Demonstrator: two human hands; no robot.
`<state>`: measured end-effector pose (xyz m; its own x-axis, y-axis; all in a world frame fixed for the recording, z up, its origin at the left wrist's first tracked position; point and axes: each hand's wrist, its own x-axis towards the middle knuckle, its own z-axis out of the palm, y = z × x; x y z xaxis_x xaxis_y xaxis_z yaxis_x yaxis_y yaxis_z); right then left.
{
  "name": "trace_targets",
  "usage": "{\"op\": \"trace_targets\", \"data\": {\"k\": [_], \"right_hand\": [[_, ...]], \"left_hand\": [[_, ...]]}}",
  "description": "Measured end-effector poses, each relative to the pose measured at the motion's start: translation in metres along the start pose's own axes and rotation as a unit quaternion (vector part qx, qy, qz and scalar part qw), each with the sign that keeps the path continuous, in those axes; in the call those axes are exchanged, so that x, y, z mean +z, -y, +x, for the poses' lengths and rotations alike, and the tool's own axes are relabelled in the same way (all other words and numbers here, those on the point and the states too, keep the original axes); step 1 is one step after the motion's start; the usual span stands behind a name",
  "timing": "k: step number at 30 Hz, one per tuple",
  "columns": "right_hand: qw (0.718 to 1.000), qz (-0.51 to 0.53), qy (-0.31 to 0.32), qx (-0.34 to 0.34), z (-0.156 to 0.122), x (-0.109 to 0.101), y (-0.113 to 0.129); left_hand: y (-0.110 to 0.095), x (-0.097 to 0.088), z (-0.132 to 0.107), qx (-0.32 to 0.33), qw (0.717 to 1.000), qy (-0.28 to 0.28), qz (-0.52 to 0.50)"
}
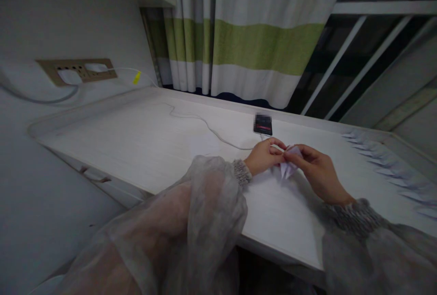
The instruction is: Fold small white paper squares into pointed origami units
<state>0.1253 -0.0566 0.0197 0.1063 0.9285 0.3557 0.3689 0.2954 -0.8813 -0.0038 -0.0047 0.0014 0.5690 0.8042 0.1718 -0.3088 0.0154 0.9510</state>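
Observation:
A small piece of folded white paper point(288, 168) is held up just above the desk between my two hands. My left hand point(265, 155) pinches its left edge with thumb and forefinger. On the other side, my right hand point(319, 172) grips the paper's upper right part between thumb and fingers. Pointed folds hang down below the fingertips. The fingers hide part of its top. Along the right side of the desk lies a row of several folded white paper pieces point(384, 167), much alike in look.
A phone point(263, 124) lies behind my hands, joined to a white cable point(215, 132) that crosses the white desk point(119, 126). Plugs sit in a wall socket panel point(82, 71) at left. A striped curtain point(259, 40) hangs behind the desk, beside window bars point(334, 65).

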Motion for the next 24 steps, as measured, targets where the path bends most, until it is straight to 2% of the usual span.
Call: {"op": "trace_targets", "data": {"k": [6,12,19,24], "right_hand": [[0.993,0.118,-0.032,0.002,-0.002,-0.004,0.005],[0.984,0.173,-0.02,0.048,-0.001,0.0,0.006],[0.985,0.167,-0.015,0.041,-0.002,0.006,0.001],[0.981,0.183,-0.034,0.052,-0.002,0.009,-0.001]], "left_hand": [[-0.01,0.001,-0.003,0.027,0.997,-0.053,-0.048],[-0.013,0.002,-0.005,0.029,0.997,-0.053,-0.037],[-0.01,0.001,-0.003,0.033,0.998,-0.054,-0.028],[-0.009,0.002,-0.003,0.037,0.997,-0.063,-0.028]]}}
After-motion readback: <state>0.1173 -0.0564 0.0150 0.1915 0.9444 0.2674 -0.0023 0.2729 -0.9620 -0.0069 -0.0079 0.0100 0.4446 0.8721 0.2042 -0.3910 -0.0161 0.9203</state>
